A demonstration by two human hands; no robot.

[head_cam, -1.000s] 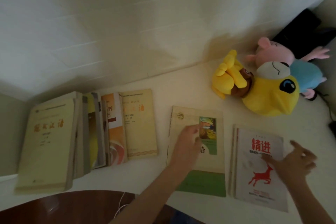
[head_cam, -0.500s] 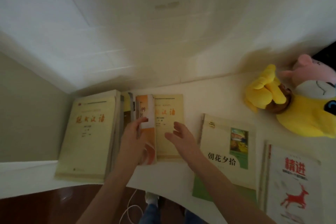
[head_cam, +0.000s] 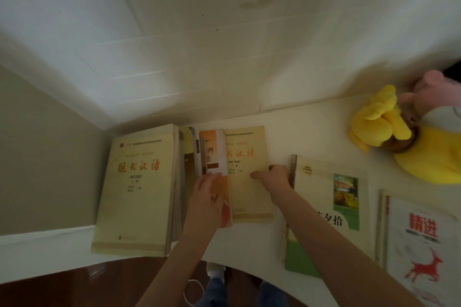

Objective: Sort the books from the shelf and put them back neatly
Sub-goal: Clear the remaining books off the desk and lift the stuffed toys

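Books lay flat in a row on the white shelf (head_cam: 249, 244). The orange book (head_cam: 215, 154) overlapped the cream paperback (head_cam: 245, 197), with a green book (head_cam: 324, 209) just beside on the right.

Handling, by judgement: thin softcovers, light, flexible and smooth-faced. They were likely to sag or slide if lifted by a corner, so they were best taken along the spine or a long edge.

Grip: the left hand (head_cam: 207, 197) was released, its fingers lying fairly straight on the orange book's cover. The right hand (head_cam: 274, 179) grasped the cream paperback at its right edge, thumb on the cover and fingers curled at the edge.
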